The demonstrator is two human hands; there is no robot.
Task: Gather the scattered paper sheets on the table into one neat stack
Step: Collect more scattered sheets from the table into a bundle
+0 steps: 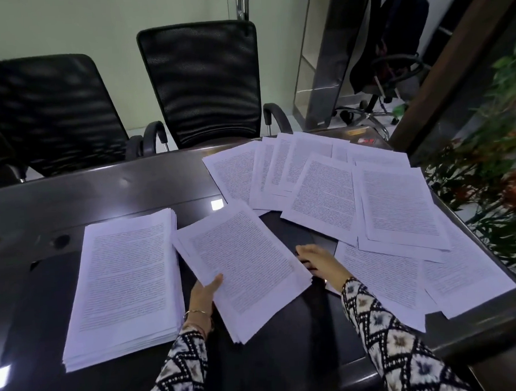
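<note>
Nearest the camera, two black-and-white zigzag-print sleeves [389,338] reach over the dark glossy table [71,199]. Just beyond them, the left hand [203,291] pinches the near left edge of a thin bundle of white printed paper sheets [242,262], with the thumb on top and the fingers hidden beneath. This bundle sits tilted, its far corner pointing away to the left. The right hand [317,259] lies against the bundle's right edge with its back up. Its fingertips are hidden at the paper's edge, so I cannot tell whether it grips or only touches.

Left of the bundle, and just beside it, a thick squared stack of white printed sheets [126,280] lies flat on the table. To the right and farther back, loose white printed sheets [371,207] are spread overlapping at many angles, reaching the table's far right corner.

Beyond the table's far edge stand two black mesh-backed office chairs [206,84], side by side. At the right edge there are green plants with orange flowers [502,152]. Farther off, a dark backpack [400,32] rests on another chair.
</note>
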